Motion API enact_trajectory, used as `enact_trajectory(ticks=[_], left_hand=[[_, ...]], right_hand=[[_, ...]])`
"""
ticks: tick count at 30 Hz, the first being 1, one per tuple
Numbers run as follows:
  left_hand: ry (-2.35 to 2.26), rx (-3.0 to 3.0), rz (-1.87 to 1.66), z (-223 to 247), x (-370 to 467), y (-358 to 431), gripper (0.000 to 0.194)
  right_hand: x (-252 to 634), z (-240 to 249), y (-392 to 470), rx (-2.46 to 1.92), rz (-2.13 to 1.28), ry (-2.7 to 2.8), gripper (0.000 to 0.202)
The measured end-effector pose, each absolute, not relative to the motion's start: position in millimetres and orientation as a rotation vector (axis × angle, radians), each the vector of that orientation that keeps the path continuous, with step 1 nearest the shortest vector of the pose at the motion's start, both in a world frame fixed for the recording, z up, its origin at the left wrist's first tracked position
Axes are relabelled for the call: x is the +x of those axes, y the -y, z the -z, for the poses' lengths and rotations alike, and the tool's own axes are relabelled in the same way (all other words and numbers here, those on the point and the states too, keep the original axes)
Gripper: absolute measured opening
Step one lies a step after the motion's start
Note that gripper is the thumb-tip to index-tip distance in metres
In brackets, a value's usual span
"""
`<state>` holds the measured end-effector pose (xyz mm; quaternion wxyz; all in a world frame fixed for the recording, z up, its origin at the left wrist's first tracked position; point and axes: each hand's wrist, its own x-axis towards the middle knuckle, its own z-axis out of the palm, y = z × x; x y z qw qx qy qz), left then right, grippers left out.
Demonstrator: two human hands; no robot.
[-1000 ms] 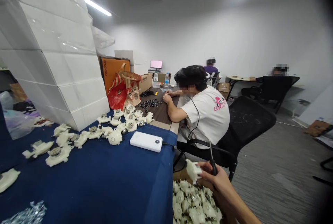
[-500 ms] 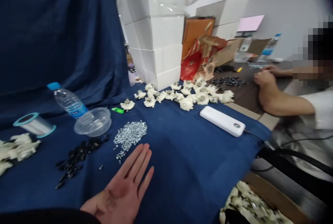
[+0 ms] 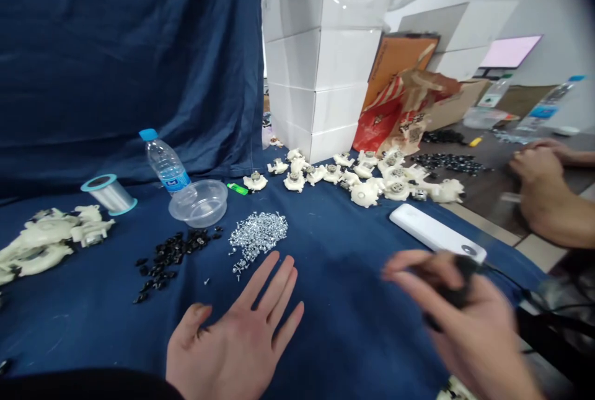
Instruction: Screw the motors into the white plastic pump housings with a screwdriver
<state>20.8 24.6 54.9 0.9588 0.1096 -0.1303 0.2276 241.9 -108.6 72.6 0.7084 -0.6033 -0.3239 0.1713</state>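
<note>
My left hand lies palm up over the blue cloth, fingers spread and holding nothing. Just beyond its fingertips is a pile of small silver screws. Left of that pile, small black parts are scattered. At the right, my right hand is blurred, its fingers curled around a dark object that I cannot make out. The white power bank lies just behind that hand.
Cream plastic parts stretch along the back, with more at the left. A clear bowl, a water bottle, a wire spool and white boxes stand behind. Another person's hands rest at the right.
My right hand has come into view at the right with a dark object. My left thumb now shows, spread outward. The view has swung left, shifting the table items rightward.
</note>
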Motion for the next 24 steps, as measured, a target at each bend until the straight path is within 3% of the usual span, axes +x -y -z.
enact_trajectory(ticks=[2,5,14,24], left_hand=[[0.261,0.286,-0.442,-60.0,14.6,-28.2,0.084],[0.229,0.369,-0.442,-68.4,2.3,-35.8,0.090],[0.114,0.409,-0.527,-63.1,-18.2,-66.7,0.114],[0.092,0.275,-0.746,-62.5,-34.0,-85.6,0.084]], right_hand=[[216.2,-78.3,72.0,-1.246,-0.622,0.869,0.046],[178.2,-82.1,26.0,-1.054,-0.965,0.993,0.040],[170.6,-46.4,-2.1,-1.016,-0.983,0.932,0.036],[196.7,-40.2,-14.5,-1.274,-1.065,0.773,0.039]])
